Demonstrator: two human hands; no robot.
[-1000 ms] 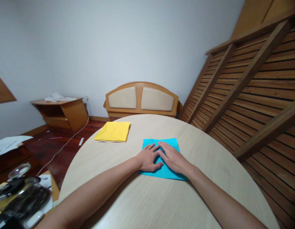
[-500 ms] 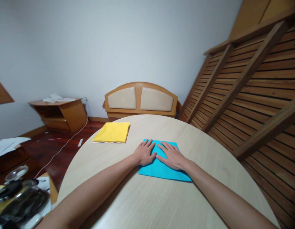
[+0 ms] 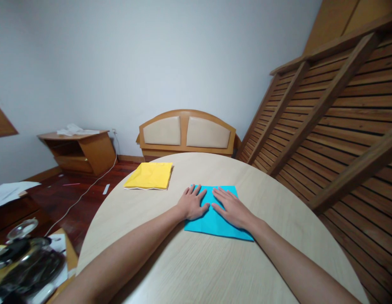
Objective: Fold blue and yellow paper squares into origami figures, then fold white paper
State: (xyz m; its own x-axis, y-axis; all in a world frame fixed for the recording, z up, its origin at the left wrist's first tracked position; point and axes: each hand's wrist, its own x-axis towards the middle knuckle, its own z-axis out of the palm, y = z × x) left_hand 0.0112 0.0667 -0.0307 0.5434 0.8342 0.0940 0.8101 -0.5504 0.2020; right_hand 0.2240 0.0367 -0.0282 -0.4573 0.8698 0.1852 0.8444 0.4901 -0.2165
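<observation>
A blue sheet of paper (image 3: 214,223) lies flat on the round pale wood table (image 3: 170,270), a faint crease line across it. My left hand (image 3: 192,203) rests palm down on its left part, fingers stretched out and thumb pointing right. On the right part lies my right hand (image 3: 232,207), flat too, with its fingers pointing up and to the left. A small gap separates the two thumbs. Neither hand grips anything. Parts of the paper are hidden beneath both palms.
Yellow folded paper (image 3: 150,175) sits at the table's far left. Beyond stands a headboard (image 3: 187,130). Slatted wood panels (image 3: 335,109) lean on the right. A low cabinet (image 3: 82,152) is at the left, and a glass-lidded pot (image 3: 31,266) is at the lower left.
My right hand has slid slightly to the right over the blue paper, widening the gap between my hands. My left hand stays nearly in place.
</observation>
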